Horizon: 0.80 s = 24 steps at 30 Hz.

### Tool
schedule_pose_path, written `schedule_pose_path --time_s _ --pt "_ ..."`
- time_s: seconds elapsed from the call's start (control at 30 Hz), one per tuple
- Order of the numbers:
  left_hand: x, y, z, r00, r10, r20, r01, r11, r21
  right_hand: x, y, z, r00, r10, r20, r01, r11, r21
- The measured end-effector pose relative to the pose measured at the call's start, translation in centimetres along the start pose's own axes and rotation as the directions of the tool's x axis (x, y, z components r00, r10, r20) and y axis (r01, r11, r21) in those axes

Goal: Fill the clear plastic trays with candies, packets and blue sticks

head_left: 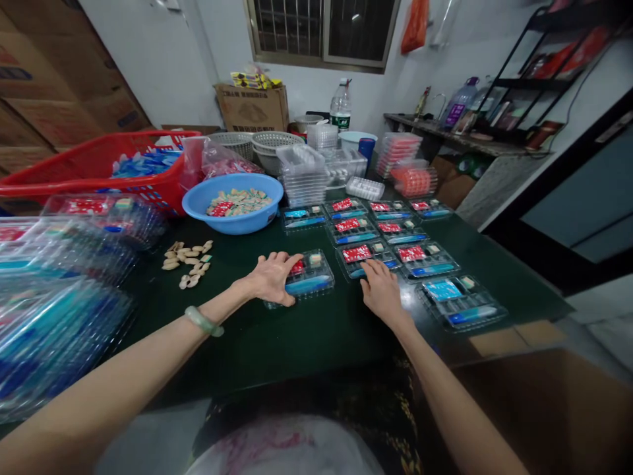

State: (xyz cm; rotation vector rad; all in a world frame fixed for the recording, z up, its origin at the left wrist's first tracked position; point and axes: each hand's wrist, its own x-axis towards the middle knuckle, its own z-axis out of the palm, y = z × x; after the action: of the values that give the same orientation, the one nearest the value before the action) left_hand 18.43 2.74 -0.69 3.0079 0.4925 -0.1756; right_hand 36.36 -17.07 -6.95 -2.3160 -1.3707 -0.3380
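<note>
My left hand (270,278) spans the left end of a clear plastic tray (321,280), thumb at its near edge and fingers over the far side. In that tray are a red dotted piece partly under my fingers, a pale block (315,259) and a blue pen-like item (306,285). My right hand (382,290), fingers bent and loosely apart, rests at the near right edge of another tray (357,253) with a red dotted piece. Whether its fingertips press on that tray is hard to see. A green bangle (204,322) circles my left wrist.
Several similar filled trays (428,259) lie in rows to the right. A blue basin (232,224) of small pieces, loose peanut-shaped pieces (190,254), stacked packed trays (64,336) and a red basket (163,188) are on the left. Empty clear trays (302,181) stand behind.
</note>
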Motion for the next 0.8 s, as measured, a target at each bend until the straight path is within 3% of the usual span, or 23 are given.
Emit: schedule_pose_path --time_s 0.1,0.23,0.3,0.4,0.6,0.7,0.8 --pt "-1.7 -1.0 0.1 0.997 -0.074 -0.005 0.074 0.997 0.001 -1.3 -1.3 -0.6 0.998 -0.038 0.044 0.04 0.999 -0.035" --pt "-3.9 -1.8 -0.7 0.993 -0.122 0.001 0.121 0.989 -0.086 -4.3 -4.8 -1.8 0.994 -0.071 0.085 0.072 0.997 -0.01" --pt "-4.1 -0.9 -1.5 0.992 -0.123 -0.037 0.119 0.988 -0.103 -5.6 -6.4 -2.1 0.993 -0.083 0.09 0.079 0.996 0.039" --pt "-3.2 1.9 -2.6 0.991 -0.079 -0.106 0.069 0.993 -0.092 -7.3 -7.7 -2.4 0.997 -0.069 0.019 0.066 0.986 0.153" --pt "1.0 7.7 -2.0 0.994 0.061 -0.091 -0.068 0.995 -0.076 -9.3 -5.3 -4.0 0.955 0.142 -0.261 -0.042 0.933 0.356" --pt "2.5 8.7 -0.8 0.995 0.087 -0.044 -0.089 0.994 -0.057 -8.8 -3.1 -4.3 0.937 0.221 -0.27 -0.103 0.915 0.39" --pt "3.4 8.8 0.0 0.995 0.099 0.031 -0.098 0.994 -0.057 -7.6 -1.3 -3.3 0.94 0.267 -0.214 -0.151 0.885 0.44"
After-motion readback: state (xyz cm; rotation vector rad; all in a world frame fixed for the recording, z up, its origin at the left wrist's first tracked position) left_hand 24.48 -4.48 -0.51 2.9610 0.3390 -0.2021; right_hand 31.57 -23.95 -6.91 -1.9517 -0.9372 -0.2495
